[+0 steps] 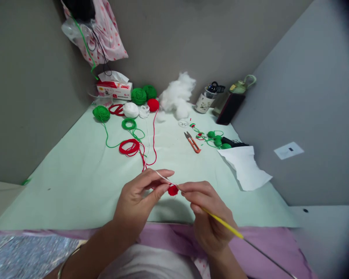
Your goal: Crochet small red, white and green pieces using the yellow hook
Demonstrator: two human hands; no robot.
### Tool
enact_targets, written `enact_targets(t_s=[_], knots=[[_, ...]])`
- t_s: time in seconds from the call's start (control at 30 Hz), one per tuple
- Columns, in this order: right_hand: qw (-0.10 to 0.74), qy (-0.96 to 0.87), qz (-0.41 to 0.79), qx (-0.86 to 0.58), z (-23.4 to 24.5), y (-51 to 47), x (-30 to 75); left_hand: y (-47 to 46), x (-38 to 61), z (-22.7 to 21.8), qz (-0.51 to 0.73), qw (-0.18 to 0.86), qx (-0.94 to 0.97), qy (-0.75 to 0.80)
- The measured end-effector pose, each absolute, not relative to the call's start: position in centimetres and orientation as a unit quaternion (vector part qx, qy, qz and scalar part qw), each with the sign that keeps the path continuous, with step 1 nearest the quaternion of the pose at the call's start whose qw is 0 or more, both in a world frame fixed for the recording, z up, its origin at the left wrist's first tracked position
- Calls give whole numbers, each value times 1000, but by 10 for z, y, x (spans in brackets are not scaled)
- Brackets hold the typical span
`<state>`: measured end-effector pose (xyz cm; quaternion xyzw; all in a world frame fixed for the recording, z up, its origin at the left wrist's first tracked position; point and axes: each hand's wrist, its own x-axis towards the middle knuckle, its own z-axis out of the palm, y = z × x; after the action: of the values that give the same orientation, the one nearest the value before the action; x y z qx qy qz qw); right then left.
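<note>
Your left hand [136,197] pinches the edge of a small red piece [173,190], and thin white yarn [163,177] runs by its pointing finger. Your right hand [212,219] holds a long stick with a yellow grip [225,226], its tip end close to the red piece. That red piece is between your two hands, over the pale green table [84,182]. Farther back lie a red yarn loop [123,151], orange snips [194,144] and fluffy white stuffing [177,93].

Nothing legible; lettering on the tissue box [121,91] too small.
</note>
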<state>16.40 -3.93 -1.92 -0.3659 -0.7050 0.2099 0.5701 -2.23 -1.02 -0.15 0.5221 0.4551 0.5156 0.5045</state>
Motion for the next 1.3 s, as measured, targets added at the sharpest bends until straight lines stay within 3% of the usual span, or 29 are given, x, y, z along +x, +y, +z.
enact_targets(t_s=[0.2, 0.47, 1.03, 1.3], knots=[[550, -749, 107, -354, -16, -36, 159, -14, -18, -10, 543, 504, 518, 427], [448, -800, -39, -398, -4, -40, 158, -15, -20, 0, 511, 470, 572, 436], [428, -814, -85, -384, 1, -37, 158, -2, -21, 2, 505, 541, 518, 429], [434, -819, -63, -370, 0, -36, 161, 12, -35, 10, 361, 594, 620, 363]])
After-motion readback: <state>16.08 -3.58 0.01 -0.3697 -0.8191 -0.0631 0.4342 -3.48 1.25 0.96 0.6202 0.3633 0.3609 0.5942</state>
